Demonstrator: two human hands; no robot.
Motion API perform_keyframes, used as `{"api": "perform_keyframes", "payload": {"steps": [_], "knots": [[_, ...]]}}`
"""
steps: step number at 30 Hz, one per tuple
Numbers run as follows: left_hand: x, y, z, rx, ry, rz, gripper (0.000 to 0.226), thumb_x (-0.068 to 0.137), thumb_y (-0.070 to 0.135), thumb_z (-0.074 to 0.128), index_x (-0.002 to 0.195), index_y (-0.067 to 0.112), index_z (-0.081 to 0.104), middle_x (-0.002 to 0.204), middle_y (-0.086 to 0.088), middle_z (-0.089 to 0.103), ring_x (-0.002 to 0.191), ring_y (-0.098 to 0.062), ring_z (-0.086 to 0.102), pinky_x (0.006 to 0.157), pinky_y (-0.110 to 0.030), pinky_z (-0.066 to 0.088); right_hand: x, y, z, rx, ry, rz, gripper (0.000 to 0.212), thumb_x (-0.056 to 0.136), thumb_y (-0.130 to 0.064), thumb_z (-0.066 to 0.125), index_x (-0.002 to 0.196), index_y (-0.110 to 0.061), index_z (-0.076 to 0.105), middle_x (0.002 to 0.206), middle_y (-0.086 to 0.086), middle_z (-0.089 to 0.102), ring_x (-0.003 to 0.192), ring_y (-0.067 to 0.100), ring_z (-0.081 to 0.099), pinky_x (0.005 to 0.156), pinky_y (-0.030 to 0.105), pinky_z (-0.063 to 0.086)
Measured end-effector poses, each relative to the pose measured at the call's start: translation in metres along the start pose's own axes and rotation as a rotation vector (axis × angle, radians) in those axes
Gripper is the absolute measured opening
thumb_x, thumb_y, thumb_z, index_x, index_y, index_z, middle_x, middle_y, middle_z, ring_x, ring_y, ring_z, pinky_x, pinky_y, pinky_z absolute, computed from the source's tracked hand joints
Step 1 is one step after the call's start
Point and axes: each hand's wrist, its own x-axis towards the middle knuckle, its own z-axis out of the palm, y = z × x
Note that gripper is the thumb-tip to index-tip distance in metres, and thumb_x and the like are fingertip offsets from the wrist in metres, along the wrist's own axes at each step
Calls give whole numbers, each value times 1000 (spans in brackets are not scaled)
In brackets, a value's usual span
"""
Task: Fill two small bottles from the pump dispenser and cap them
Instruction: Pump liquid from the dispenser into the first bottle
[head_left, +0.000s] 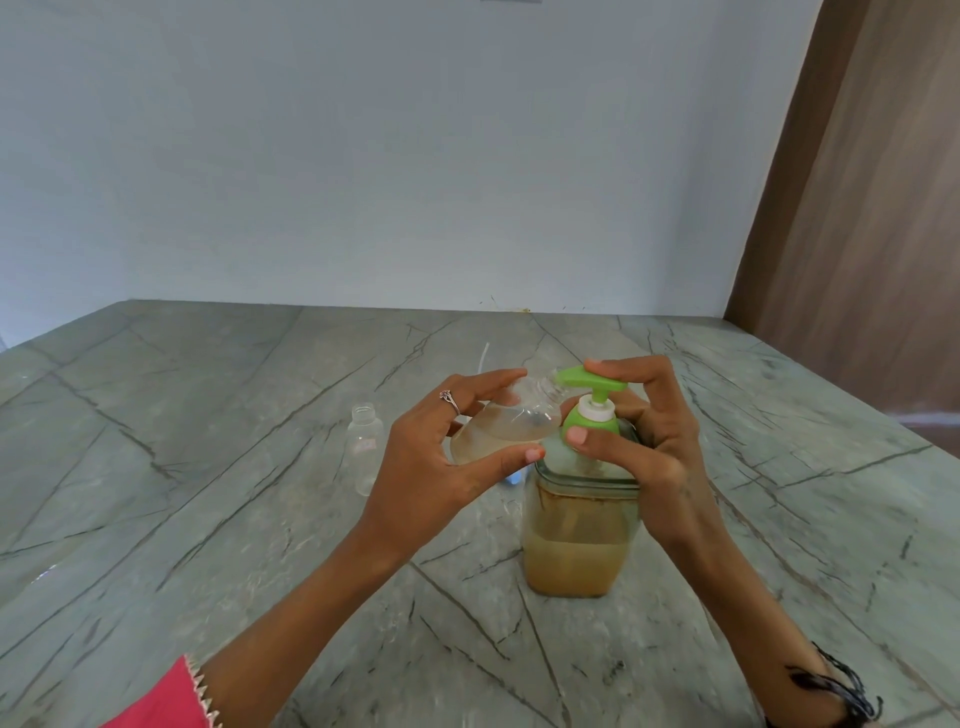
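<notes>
A clear dispenser jar (576, 551) with a green pump head (589, 382) stands on the stone counter, about half full of amber liquid. My right hand (644, 436) wraps round the pump neck, a finger lying on top of the pump head. My left hand (441, 457) holds a small clear bottle (511, 423) tilted, its open mouth at the pump spout; it is partly filled with pale amber liquid. A second small bottle (366, 449), empty and uncapped, stands upright to the left. A blue object (514, 475), mostly hidden, lies behind my left hand.
The grey veined counter (208, 493) stretches wide on all sides. A thin white tube (483, 358) lies beyond the bottles. A pale wall runs along the back and a brown wooden panel (857, 208) rises at the right.
</notes>
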Motion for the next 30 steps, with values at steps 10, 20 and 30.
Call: {"api": "perform_keyframes", "payload": {"steps": [10,20,30], "knots": [[0,1,0,0,-4,-9,51,67,49,66,114,43,49,105,30,59,100,7,56,74,-5,44,-4,4,2,-4,-32,-56,43,78,-7,64,117,-21,54,105,-17,67,93,6,67,78,17,52],[0,3,0,-24,8,-20,49,66,49,67,112,44,50,106,34,57,98,7,57,73,-6,45,-9,9,-2,-430,80,-270,54,85,-28,55,137,-33,40,132,-31,41,126,4,40,103,17,35],[-1,4,-2,-28,-4,-27,49,66,49,67,112,47,50,105,34,58,98,8,56,76,-7,45,-2,7,1,-315,154,-332,24,86,-24,49,106,-17,60,107,-5,60,103,9,58,88,21,43]]}}
